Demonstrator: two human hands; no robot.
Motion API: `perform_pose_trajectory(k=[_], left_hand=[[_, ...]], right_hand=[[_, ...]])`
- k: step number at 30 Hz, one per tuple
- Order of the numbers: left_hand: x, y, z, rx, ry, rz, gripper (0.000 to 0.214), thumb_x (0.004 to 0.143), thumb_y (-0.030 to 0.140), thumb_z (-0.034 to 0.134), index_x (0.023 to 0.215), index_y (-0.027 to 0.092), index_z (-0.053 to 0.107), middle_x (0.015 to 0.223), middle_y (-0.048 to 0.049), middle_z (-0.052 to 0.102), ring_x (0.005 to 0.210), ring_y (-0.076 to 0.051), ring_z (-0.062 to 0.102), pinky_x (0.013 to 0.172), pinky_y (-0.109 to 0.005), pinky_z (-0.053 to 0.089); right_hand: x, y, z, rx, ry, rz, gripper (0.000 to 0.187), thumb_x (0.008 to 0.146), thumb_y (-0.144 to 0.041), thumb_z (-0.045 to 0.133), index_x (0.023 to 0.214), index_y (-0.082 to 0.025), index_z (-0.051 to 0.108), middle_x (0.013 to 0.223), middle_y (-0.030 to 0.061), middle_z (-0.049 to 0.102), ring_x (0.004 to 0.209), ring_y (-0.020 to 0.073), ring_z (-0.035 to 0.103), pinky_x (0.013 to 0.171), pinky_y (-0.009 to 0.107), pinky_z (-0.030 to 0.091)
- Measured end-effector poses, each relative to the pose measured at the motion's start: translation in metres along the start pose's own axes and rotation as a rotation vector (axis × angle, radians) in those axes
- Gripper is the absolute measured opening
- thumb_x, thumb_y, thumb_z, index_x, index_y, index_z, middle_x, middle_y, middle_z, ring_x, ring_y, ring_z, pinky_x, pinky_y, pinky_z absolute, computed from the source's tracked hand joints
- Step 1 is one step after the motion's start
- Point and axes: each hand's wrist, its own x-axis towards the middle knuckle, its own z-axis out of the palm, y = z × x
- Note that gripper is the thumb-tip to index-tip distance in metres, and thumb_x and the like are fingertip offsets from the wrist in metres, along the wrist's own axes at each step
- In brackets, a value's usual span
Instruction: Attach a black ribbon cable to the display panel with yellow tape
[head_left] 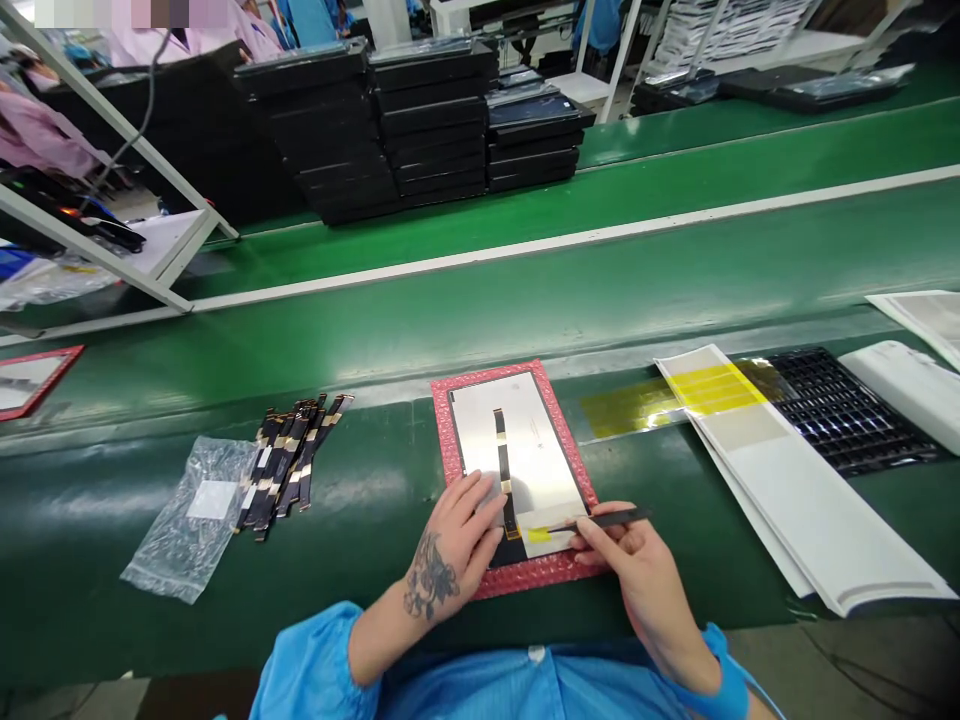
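Observation:
A silver display panel (525, 440) lies on a red bubble-wrap mat (442, 400) on the green bench. A dark flex cable (502, 460) runs down its middle. My left hand (457, 540) rests flat on the panel's lower left, fingers stretched out beside the cable. My right hand (630, 575) pinches black tweezers (600, 520), whose tip touches a small yellow tape piece (538, 534) at the panel's lower edge.
A bunch of several flex cables (289, 465) and a clear plastic bag (195, 515) lie to the left. Yellow tape strips (712, 387), white sheets (795, 500) and a black grid tray (840, 410) sit to the right. Stacked black trays (427, 120) stand beyond the conveyor.

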Motion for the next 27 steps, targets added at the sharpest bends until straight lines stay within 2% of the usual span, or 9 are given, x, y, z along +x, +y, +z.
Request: perform_pose_trajectory(k=[2,5,8,16,22,27], left_hand=[[-0.02,0.009,0.007,0.038,0.007,-0.059,0.038,0.092,0.024,0.044,0.129,0.018,0.05,0.136,-0.0119,0.05,0.132,-0.025,0.038,0.104,-0.047,0.042],[-0.03,0.02,0.018,0.127,0.011,-0.109,0.042,0.091,0.026,0.045,0.133,0.017,0.046,0.139,-0.0123,0.046,0.134,-0.027,0.035,0.104,-0.05,0.041],[-0.028,0.024,0.022,0.168,-0.004,-0.143,0.046,0.091,0.027,0.046,0.135,0.015,0.043,0.141,-0.0119,0.045,0.135,-0.026,0.035,0.105,-0.049,0.04],[-0.028,0.023,0.02,0.153,0.0,-0.139,0.046,0.091,0.029,0.046,0.134,0.014,0.042,0.14,-0.0126,0.046,0.135,-0.025,0.035,0.106,-0.048,0.039],[-0.028,0.024,0.02,0.15,-0.02,-0.145,0.046,0.091,0.029,0.046,0.134,0.014,0.042,0.14,-0.0122,0.046,0.135,-0.026,0.034,0.106,-0.047,0.039],[-0.026,0.024,0.017,0.153,-0.009,-0.134,0.046,0.092,0.029,0.044,0.135,0.014,0.041,0.139,-0.0125,0.047,0.134,-0.025,0.035,0.106,-0.047,0.038]], right_hand=[[-0.002,0.006,0.009,-0.007,-0.025,0.016,0.06,0.049,-0.048,0.089,0.084,-0.018,0.051,0.067,0.0029,0.067,0.06,0.0197,0.067,0.051,0.024,0.058],[-0.002,0.011,0.016,-0.037,-0.036,0.015,0.058,0.05,-0.05,0.088,0.083,-0.019,0.051,0.068,0.0031,0.068,0.062,0.0219,0.068,0.054,0.027,0.059],[-0.002,0.014,0.018,-0.067,-0.025,0.007,0.059,0.051,-0.051,0.087,0.084,-0.019,0.051,0.069,0.0036,0.068,0.063,0.0228,0.068,0.055,0.028,0.06],[-0.003,0.012,0.021,-0.096,-0.023,0.014,0.061,0.05,-0.054,0.087,0.082,-0.018,0.05,0.07,0.0053,0.069,0.063,0.0229,0.068,0.054,0.027,0.059],[-0.004,0.013,0.02,-0.106,-0.045,-0.017,0.054,0.056,-0.05,0.086,0.083,-0.019,0.051,0.069,0.004,0.068,0.065,0.0217,0.068,0.055,0.027,0.059],[-0.003,0.014,0.02,-0.109,-0.043,-0.003,0.056,0.054,-0.051,0.086,0.083,-0.018,0.051,0.07,0.0049,0.068,0.065,0.0222,0.068,0.054,0.027,0.058]])
